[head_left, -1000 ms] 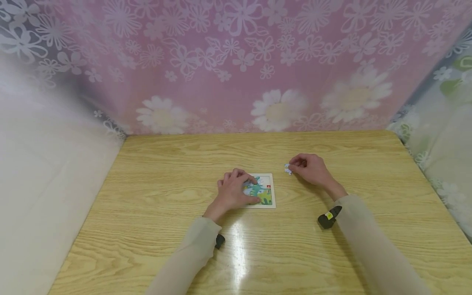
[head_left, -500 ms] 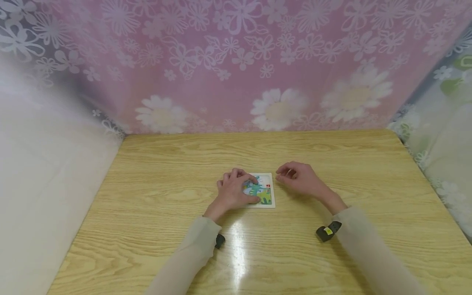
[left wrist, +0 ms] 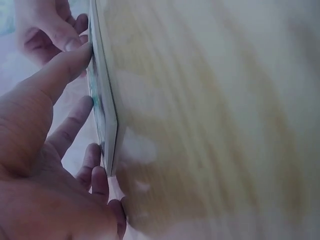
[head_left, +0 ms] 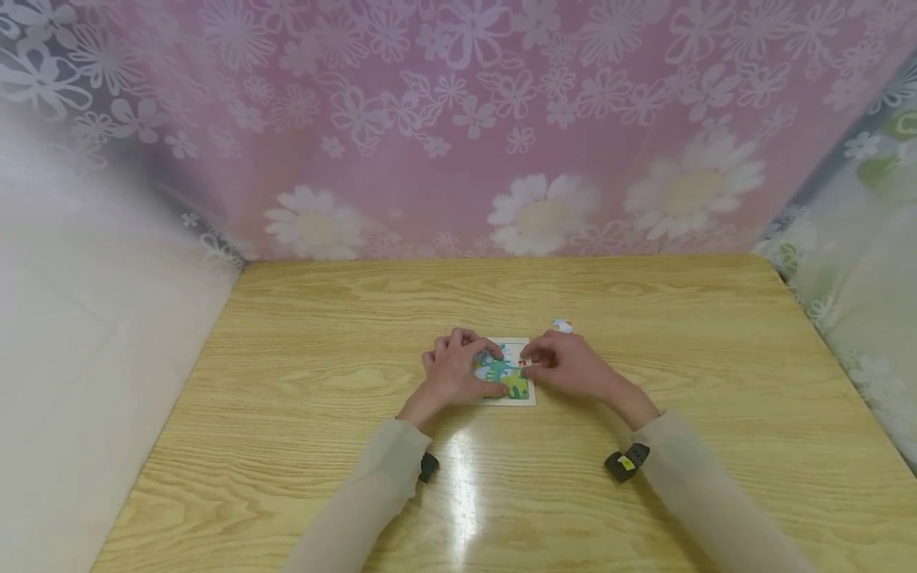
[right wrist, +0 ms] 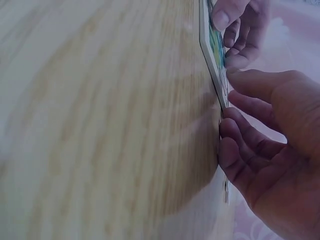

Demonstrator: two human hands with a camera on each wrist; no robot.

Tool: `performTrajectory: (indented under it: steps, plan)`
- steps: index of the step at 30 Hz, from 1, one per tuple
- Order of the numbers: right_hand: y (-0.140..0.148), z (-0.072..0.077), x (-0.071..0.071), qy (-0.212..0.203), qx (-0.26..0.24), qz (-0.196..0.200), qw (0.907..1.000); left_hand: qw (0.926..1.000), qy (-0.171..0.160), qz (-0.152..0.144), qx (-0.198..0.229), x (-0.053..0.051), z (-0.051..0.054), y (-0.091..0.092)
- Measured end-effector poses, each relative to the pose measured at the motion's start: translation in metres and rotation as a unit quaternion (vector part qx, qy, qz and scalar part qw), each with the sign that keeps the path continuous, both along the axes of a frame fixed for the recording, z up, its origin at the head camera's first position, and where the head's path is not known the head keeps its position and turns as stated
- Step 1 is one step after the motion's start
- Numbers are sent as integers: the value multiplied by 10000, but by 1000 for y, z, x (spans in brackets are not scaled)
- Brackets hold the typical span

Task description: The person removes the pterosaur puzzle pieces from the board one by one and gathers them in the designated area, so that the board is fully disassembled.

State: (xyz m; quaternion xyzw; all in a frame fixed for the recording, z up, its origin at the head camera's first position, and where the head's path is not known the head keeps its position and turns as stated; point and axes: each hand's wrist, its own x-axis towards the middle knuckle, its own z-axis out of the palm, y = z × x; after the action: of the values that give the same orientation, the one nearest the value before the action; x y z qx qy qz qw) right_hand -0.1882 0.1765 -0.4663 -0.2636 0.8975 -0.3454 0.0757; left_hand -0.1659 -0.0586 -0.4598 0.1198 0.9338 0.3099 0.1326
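Observation:
My left hand (head_left: 454, 370) rests over the left part of a small framed picture puzzle (head_left: 532, 395), thumb and fingertips spread on its green and blue picture. Thumb and fingertips of my right hand (head_left: 576, 366) touch the puzzle's right side around a small red patch; whether they hold a piece cannot be told. A loose white piece (head_left: 562, 325) lies on the table just behind the right hand. Seen by the left wrist camera, my left fingers meet the board's edge (left wrist: 111, 120). In the right wrist view, both hands are at the board (right wrist: 205, 42).
The wooden table (head_left: 286, 342) carries a bright glare streak in front of the puzzle. Flowered pink fabric (head_left: 430, 199) hangs along its far edge, with pale fabric at both sides. A dark device is strapped to each wrist.
My right hand has moved left and nearer me, from beside the white piece onto the puzzle's right side. A white piece shows behind it now. My left hand has stayed in place.

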Motion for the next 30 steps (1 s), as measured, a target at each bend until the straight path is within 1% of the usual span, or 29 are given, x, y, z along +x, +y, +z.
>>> performTrajectory:
  steps: [6,12,17,21,30]
  plan:
    - [-3,-4,0,28,123,24,9999,10000,-89,24,-24,3,2,2]
    - [-4,-5,-1,99,54,-51,9999,9999,-106,53,-83,4,4,3]
    - [-6,-3,0,73,-62,-60,9999,9998,-84,113,-139,3,3,4]
    - [-8,-2,0,-22,-52,-133,9999,9997,-84,152,-185,3,2,4]
    - [-11,-3,-1,-432,104,-286,9986,9996,-66,202,-179,3,1,6]
